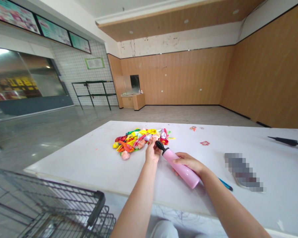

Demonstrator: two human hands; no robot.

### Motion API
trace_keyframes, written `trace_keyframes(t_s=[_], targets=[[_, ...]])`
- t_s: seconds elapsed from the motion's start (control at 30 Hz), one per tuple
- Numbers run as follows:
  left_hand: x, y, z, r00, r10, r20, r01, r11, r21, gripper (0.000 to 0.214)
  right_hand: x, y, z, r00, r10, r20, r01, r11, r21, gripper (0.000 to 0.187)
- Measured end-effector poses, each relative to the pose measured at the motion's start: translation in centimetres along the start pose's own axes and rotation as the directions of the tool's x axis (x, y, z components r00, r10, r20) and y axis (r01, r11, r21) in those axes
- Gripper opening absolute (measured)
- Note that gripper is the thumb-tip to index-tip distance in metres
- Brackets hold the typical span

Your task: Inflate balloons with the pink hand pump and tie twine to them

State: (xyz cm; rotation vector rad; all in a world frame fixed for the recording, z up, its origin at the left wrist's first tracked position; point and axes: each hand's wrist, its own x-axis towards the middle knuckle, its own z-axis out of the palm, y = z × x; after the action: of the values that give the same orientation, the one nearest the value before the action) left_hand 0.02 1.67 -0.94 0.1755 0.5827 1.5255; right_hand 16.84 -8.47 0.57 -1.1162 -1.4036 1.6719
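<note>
A pink hand balloon pump [182, 168] with a black handle slants across the white table in front of me. My right hand [188, 162] wraps round its pink barrel from the right side. At the black handle [160, 145], my left hand [152, 151] is curled against it, with some fingers hidden behind. Just beyond that hand lies a pile of loose, uninflated balloons [131, 140] in yellow, red, orange, green, pink and white. One peach balloon [125, 155] sits at the pile's near edge.
On the white table [84, 162], a blue pen-like tool [225, 184] lies by my right forearm, beside a pixelated flat object [243, 173]. A black pointed object [288, 142] reaches in from the right. Small red pieces [205, 143] lie farther back. A wire shopping cart [72, 201] stands lower left.
</note>
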Motion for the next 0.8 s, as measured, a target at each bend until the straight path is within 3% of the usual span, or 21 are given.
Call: trace_keyframes(t_s=[0.3, 0.53, 0.7, 0.8], targets=[[0.5, 0.3, -0.2, 1.0, 0.018, -0.018, -0.018, 0.999, -0.028, 0.017, -0.5, -0.6, 0.3, 0.999, 0.039, 0.015, -0.04, 0.998, 0.054, 0.052], [0.6, 0.5, -0.2, 0.999, 0.029, -0.042, -0.029, 1.0, 0.008, 0.014, -0.1, -0.1, 0.0, 0.999, 0.036, 0.005, -0.036, 0.997, 0.063, 0.04], [0.4, 0.6, -0.1, 0.999, 0.016, -0.045, -0.017, 1.0, -0.011, 0.01, 0.3, 0.0, -0.7, 0.987, -0.086, -0.137, 0.075, 0.994, -0.083, 0.042], [0.3, 0.6, 0.0, 0.999, 0.0, -0.047, -0.001, 1.0, -0.022, 0.01, 0.3, 0.0, -1.0, 0.987, -0.114, -0.111, 0.1, 0.987, -0.122, 0.046]])
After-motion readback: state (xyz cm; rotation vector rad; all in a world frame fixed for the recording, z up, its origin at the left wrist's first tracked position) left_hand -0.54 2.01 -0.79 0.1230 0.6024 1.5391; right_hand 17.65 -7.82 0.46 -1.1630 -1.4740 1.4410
